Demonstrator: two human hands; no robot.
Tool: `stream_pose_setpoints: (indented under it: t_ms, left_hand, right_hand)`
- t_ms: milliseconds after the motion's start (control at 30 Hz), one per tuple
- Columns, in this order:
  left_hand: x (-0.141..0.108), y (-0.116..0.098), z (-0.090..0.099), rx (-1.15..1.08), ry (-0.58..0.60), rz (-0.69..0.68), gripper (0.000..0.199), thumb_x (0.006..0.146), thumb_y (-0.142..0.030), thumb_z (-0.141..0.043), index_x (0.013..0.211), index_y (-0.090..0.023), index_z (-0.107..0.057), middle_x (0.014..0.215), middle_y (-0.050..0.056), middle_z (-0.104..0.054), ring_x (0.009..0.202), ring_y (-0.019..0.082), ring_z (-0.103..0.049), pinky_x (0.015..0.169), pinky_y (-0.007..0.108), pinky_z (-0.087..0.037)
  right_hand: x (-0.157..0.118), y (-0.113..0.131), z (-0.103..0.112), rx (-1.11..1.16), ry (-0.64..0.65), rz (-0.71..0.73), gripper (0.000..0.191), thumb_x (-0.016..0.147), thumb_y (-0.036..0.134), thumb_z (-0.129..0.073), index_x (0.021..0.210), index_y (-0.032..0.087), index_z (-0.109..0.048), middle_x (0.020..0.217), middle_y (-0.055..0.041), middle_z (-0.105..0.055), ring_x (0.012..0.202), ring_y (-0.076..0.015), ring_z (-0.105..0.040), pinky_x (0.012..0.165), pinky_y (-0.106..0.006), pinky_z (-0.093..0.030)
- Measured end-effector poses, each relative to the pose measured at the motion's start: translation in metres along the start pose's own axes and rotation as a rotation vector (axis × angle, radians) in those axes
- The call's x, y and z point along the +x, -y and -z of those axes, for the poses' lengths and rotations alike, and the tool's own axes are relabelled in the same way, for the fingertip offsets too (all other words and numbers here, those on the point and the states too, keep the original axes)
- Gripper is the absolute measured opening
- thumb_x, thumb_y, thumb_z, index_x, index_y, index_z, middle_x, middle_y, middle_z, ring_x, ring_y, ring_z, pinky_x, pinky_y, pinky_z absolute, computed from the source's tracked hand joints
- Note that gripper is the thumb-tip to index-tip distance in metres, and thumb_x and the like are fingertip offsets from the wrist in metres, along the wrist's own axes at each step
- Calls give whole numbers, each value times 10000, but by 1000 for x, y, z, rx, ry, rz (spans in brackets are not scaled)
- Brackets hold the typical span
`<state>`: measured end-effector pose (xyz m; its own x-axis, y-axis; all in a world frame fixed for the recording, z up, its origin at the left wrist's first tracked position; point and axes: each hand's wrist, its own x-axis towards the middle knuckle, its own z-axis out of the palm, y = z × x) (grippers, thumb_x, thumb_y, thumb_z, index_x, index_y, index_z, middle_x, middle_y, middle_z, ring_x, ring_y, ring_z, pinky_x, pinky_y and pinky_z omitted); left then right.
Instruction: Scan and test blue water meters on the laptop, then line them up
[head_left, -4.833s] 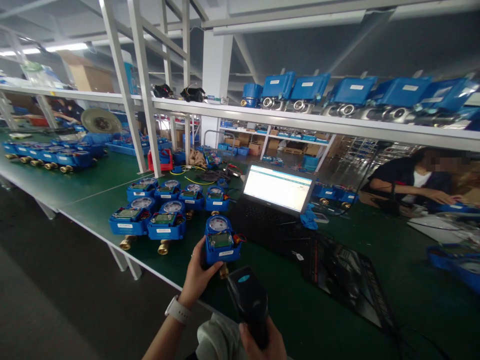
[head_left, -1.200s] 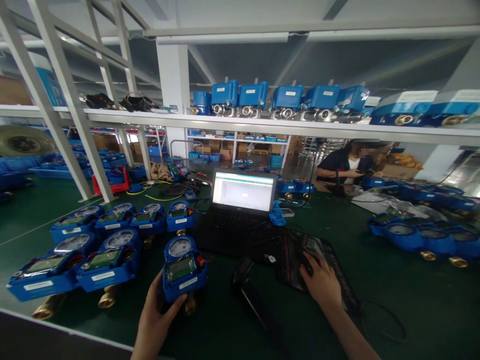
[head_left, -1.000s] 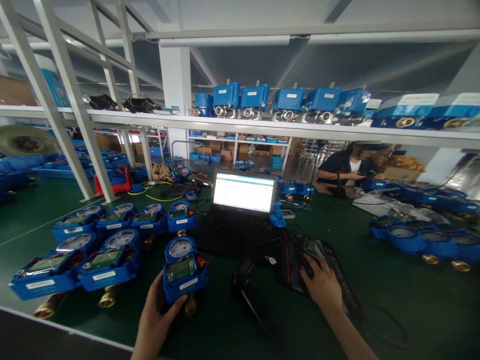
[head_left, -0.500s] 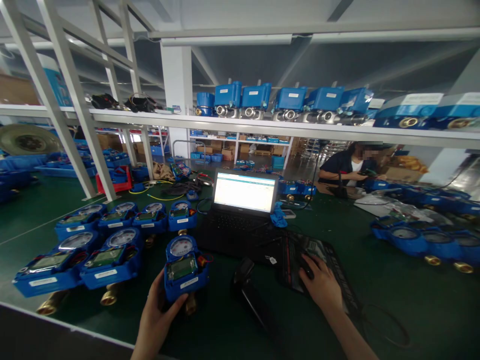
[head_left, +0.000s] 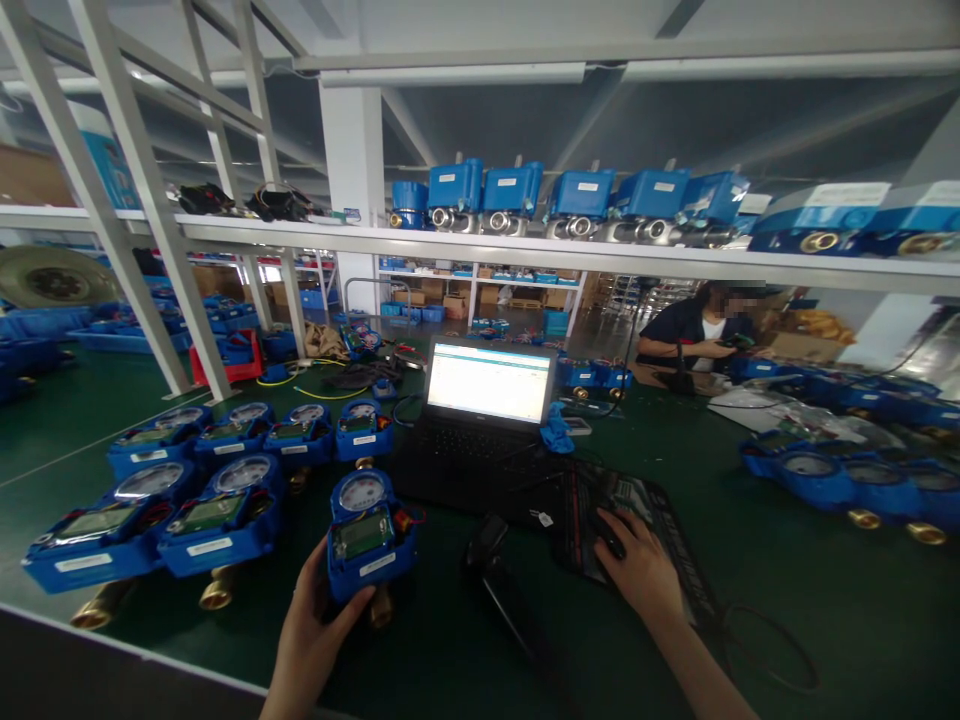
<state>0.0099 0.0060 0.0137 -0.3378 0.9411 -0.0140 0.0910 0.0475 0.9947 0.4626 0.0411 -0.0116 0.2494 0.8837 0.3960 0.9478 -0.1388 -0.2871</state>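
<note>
A blue water meter [head_left: 369, 535] with a round dial, an exposed green circuit board and a brass pipe end rests on the green table. My left hand [head_left: 319, 610] grips its left and front sides, thumb along the lower edge. On the patterned mouse pad [head_left: 660, 500], my right hand [head_left: 637, 565] is closed over a black computer mouse [head_left: 611, 535]. A laptop [head_left: 487, 385] stands open beyond both hands, its screen lit with a mostly white page. Between my hands lies a black handheld scanner [head_left: 499, 585].
Several similar meters [head_left: 217, 520] stand in rows on the left, and more meters [head_left: 840, 480] are at the right. Above the table runs a shelf [head_left: 487, 245] bearing blue units. A co-worker [head_left: 697, 330] sits across, holding something. A cable [head_left: 780, 640] curls at lower right.
My right hand has shifted very slightly left with the mouse. My left hand stays on the water meter. The co-worker's hands have moved a little.
</note>
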Motion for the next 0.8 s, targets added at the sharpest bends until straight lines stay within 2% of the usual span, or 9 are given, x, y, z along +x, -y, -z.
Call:
stream_pose_setpoints:
  t_ms: [133, 267, 533, 800]
  left_hand:
    - [0, 3, 0, -7, 10, -7, 1024, 587, -613, -814, 1423, -232, -362, 1492, 180, -464, 1369, 414, -461, 1149, 614, -372]
    - [1, 5, -1, -37, -12, -17, 988, 583, -582, -832, 1405, -250, -396, 1459, 163, -511, 1354, 416, -480, 1132, 614, -398]
    - [-1, -4, -2, -16, -16, 9, 1042, 531, -603, -836, 1390, -212, -395, 1462, 192, -496, 1358, 437, -465, 1142, 639, -371]
    - [-1, -2, -1, -20, -12, -11, 1011, 553, -598, -827, 1385, -212, -403, 1446, 181, -516, 1345, 414, -491, 1136, 591, -407]
  right_hand:
    - [0, -1, 0, -1, -5, 5, 470, 873, 412, -455, 1272, 253, -646, 1331, -93, -581, 1111, -298, -599, 898, -461, -546]
    - [1, -1, 0, -8, 19, 9, 491, 872, 429, -456, 1284, 242, -643, 1343, -106, -573, 1127, -310, -598, 896, -459, -549]
    - [0, 2, 2, -13, 15, 2, 512, 873, 438, -426, 1286, 230, -644, 1353, -112, -568, 1133, -317, -596, 866, -457, -559]
    - [1, 2, 2, 12, -7, -8, 489, 856, 429, -452, 1272, 261, -646, 1325, -91, -586, 1111, -305, -607, 874, -458, -557]
